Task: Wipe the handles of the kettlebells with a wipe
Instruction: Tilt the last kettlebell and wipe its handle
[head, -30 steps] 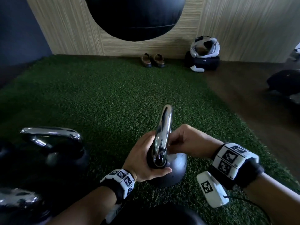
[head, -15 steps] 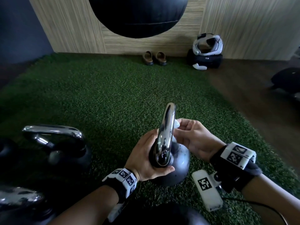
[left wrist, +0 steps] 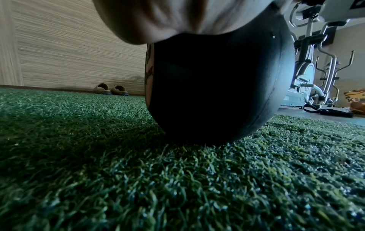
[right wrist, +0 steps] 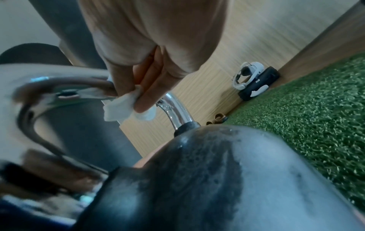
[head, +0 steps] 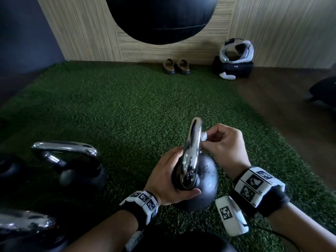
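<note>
A black kettlebell (head: 205,180) with a chrome handle (head: 190,151) stands on the green turf in front of me. My left hand (head: 169,179) grips the kettlebell at the base of its handle. My right hand (head: 223,144) pinches a small white wipe (head: 204,136) against the handle's right side near the top. In the right wrist view the wipe (right wrist: 126,107) is crumpled between thumb and fingers (right wrist: 146,93) on the chrome bar (right wrist: 65,81). The left wrist view shows only the kettlebell's dark body (left wrist: 213,87) on the grass under my palm (left wrist: 177,17).
Two more kettlebells with chrome handles, one (head: 72,160) at the left and one (head: 25,226) at the lower left. A black punching bag (head: 161,17) hangs ahead. Slippers (head: 177,67) and a headset on a black case (head: 234,59) lie by the wall. Exercise machines (left wrist: 314,70) stand to the right.
My right hand has slid up the handle's right side with the wipe, from low on the handle to near its top. The left hand kept its grip.
</note>
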The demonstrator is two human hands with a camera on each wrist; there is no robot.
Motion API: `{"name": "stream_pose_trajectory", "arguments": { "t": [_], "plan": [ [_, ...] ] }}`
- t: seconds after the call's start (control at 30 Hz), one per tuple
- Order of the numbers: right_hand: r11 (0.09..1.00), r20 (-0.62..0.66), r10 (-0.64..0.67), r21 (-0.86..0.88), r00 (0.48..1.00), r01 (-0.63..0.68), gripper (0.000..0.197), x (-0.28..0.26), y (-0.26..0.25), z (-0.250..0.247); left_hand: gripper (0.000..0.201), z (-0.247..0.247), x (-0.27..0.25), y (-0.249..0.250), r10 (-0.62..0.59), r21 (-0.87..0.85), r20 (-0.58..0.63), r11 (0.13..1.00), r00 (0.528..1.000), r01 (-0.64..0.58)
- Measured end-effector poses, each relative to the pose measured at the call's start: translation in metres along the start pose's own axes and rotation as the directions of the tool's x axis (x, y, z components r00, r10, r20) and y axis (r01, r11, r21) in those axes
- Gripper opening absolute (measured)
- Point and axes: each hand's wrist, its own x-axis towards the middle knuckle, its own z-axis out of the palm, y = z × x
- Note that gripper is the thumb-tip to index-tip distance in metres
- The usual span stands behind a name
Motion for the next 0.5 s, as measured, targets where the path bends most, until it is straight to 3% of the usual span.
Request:
{"name": "stream_pose_trajectory", "arguments": {
  "t": [0.1,0.23,0.5],
  "plan": [
    [0.991,-0.105,-0.034,-0.134,0.994,0.02,0.021,0.006,-0.004,0.003,0.113,0.0,0.0,0.001,0.009,-0.017,-0.005,1.0,1.0,-0.009],
    [0.974,-0.237,0.031,-0.21,0.971,-0.083,0.019,0.02,0.001,0.011,0.11,-0.001,-0.001,0.004,-0.005,-0.026,-0.01,1.0,1.0,0.004],
    [0.953,-0.195,0.088,-0.269,0.977,-0.14,0.012,0.025,-0.001,0.015,0.111,0.0,-0.001,0.004,-0.019,-0.025,-0.001,1.0,1.0,0.019]
  ]
}}
